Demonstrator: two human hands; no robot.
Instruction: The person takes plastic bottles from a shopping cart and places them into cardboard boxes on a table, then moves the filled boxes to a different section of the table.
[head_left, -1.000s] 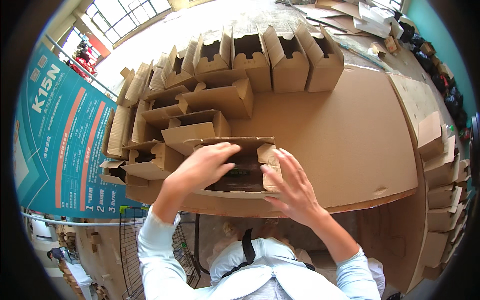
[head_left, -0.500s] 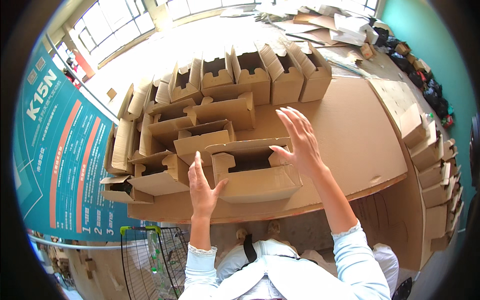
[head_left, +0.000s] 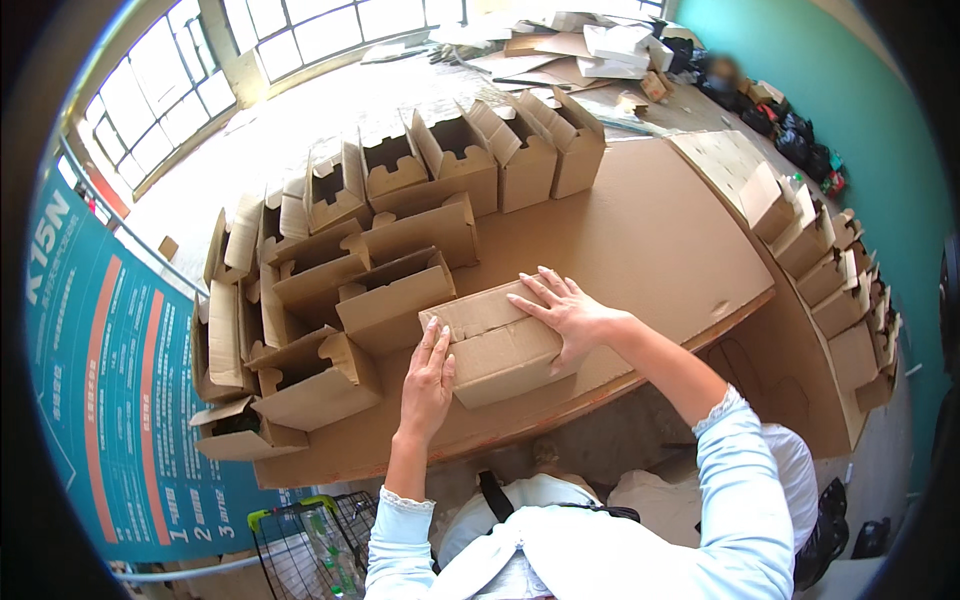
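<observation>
A brown cardboard box (head_left: 502,365) lies in front of me near the table's front edge, its top flaps folded down with a seam across the middle. My left hand (head_left: 428,385) rests against its left end, fingers straight and side by side. Across the right part of the lid my right hand (head_left: 575,322) lies with fingers spread, its thumb down on the near side. Neither hand is wrapped round the box. Just behind it, to the left, stands an open-topped cardboard box (head_left: 398,305). The inside of the box under my hands is hidden.
Rows of open cardboard boxes (head_left: 425,235) fill the table's left and far side. A cardboard sheet (head_left: 660,230) covers the tabletop. More open boxes (head_left: 845,290) line the right. A teal banner (head_left: 125,400) stands left, with a black wire cart (head_left: 300,535) below.
The box's open top is now folded down. My hands have come from the air beside it onto its left end and lid. The whole view has shifted somewhat.
</observation>
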